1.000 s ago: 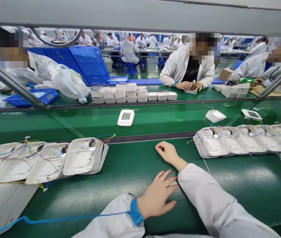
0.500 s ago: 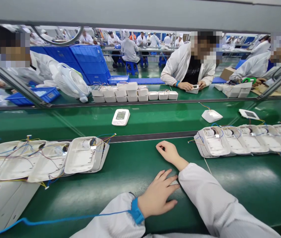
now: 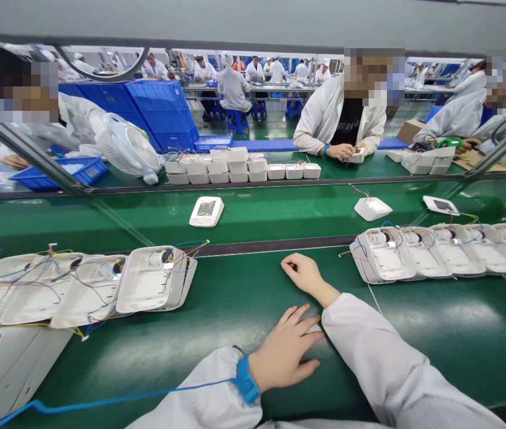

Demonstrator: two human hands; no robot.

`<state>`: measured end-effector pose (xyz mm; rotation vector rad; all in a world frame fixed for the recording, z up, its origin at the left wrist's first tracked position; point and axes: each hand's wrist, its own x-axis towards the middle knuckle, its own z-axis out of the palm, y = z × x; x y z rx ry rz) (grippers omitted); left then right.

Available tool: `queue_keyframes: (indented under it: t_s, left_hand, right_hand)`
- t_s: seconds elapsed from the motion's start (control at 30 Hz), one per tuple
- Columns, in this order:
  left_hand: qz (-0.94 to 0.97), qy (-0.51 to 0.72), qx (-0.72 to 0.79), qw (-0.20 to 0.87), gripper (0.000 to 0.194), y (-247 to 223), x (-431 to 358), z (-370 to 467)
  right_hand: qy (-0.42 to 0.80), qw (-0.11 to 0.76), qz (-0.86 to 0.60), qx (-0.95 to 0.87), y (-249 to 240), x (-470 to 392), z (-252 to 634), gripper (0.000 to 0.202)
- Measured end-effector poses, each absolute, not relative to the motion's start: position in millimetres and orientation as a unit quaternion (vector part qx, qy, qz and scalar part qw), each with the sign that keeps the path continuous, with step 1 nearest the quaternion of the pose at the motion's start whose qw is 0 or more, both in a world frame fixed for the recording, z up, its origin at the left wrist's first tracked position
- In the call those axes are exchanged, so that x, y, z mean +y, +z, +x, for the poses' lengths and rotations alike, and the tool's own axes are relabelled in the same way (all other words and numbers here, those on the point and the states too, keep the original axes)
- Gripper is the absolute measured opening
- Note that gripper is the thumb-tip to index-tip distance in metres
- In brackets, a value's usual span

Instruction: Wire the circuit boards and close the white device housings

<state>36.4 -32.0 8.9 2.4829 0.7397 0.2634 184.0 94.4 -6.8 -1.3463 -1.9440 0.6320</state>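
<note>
My left hand (image 3: 286, 348) lies flat on the green table, fingers spread and nothing in it, with a blue wrist strap (image 3: 247, 380) around the wrist. Just beyond it my right hand (image 3: 302, 274) rests on its side in a loose fist; nothing shows in it. To the left stands a white plastic housing (image 3: 148, 280) with wires, nearest in a row of such shells. On the right another row begins with a wired white housing (image 3: 384, 256). Past my hands, a white device with a display (image 3: 207, 212) sits on the green conveyor belt (image 3: 275, 211).
A white shell with wires (image 3: 372, 208) and a white display panel (image 3: 440, 206) also ride the belt. Across it, small white cases (image 3: 219, 170) are stacked near a fan (image 3: 128, 149) and blue crates (image 3: 159, 113). A co-worker (image 3: 340, 125) handles a small white part. A blue cord (image 3: 114, 402) trails left from my strap.
The display device, the white shell and the panel on the belt have shifted left. The co-worker opposite has brought both hands together on the white part. My hands have stayed put.
</note>
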Motion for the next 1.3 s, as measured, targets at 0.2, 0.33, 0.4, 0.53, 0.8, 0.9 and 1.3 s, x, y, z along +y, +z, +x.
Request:
queue_keyframes:
  t_s: [0.2, 0.33, 0.4, 0.53, 0.8, 0.9, 1.3]
  left_hand:
    - [0.921, 0.098, 0.274, 0.260, 0.050, 7.7, -32.3, 37.0]
    - [0.920, 0.099, 0.274, 0.261, 0.050, 7.2, -32.4, 36.4]
    - [0.920, 0.100, 0.274, 0.263, 0.049, 7.3, -32.2, 36.2]
    - [0.919, 0.100, 0.275, 0.265, 0.049, 7.4, -31.8, 36.5]
    - [0.918, 0.099, 0.275, 0.267, 0.049, 6.4, -32.7, 36.4]
    - [0.918, 0.100, 0.275, 0.267, 0.049, 6.5, -32.7, 36.0]
    - [0.918, 0.104, 0.275, 0.267, 0.050, 7.8, -32.8, 36.6]
  right_hand:
    - [0.243, 0.342, -0.517, -0.746, -6.5, 93.7, 183.7, 0.013]
    - [0.242, 0.342, -0.516, -0.747, -6.0, 93.9, 183.9, 0.013]
    - [0.241, 0.343, -0.516, -0.748, -5.8, 94.0, 184.3, 0.013]
    - [0.241, 0.343, -0.516, -0.747, -6.0, 93.8, 185.0, 0.013]
    - [0.241, 0.343, -0.517, -0.746, -7.5, 93.8, 184.4, 0.013]
    - [0.242, 0.342, -0.517, -0.747, -7.4, 94.1, 183.9, 0.013]
    - [0.243, 0.340, -0.514, -0.749, -6.1, 93.5, 184.3, 0.014]
